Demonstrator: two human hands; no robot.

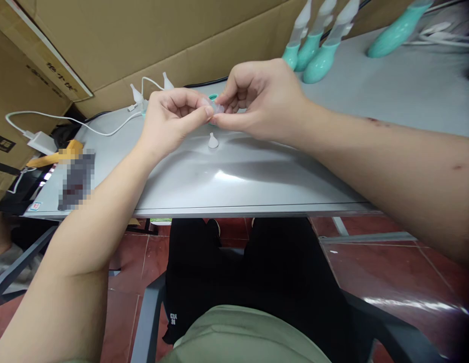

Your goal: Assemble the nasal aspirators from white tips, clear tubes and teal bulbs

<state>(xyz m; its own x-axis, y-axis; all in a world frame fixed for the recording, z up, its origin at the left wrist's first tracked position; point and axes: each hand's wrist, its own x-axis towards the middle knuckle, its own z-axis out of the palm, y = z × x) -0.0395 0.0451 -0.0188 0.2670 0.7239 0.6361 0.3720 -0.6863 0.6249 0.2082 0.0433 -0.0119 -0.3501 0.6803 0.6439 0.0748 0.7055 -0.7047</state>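
My left hand (172, 118) is closed, pinching a small translucent plastic piece (216, 107) between thumb and fingertips. From the other side, my right hand (262, 98) has its thumb and curled fingers closed on the same piece. Fingers cover much of it, so its full shape is hidden. Directly behind it a teal ring-shaped edge (213, 96) shows, mostly blocked by the hands. Just below the fingers, a small white cone-shaped nozzle tip (213, 141) stands upright on the grey table (234, 194).
Several teal bulb devices with clear tubes and white tips (322, 60) stand at the back right; another teal one (395, 35) is farther right. At left are white-tipped pieces (136, 95), a white cable (68, 117), a charger (43, 143) and a yellow-handled object (53, 157). Cardboard (143, 35) borders the back.
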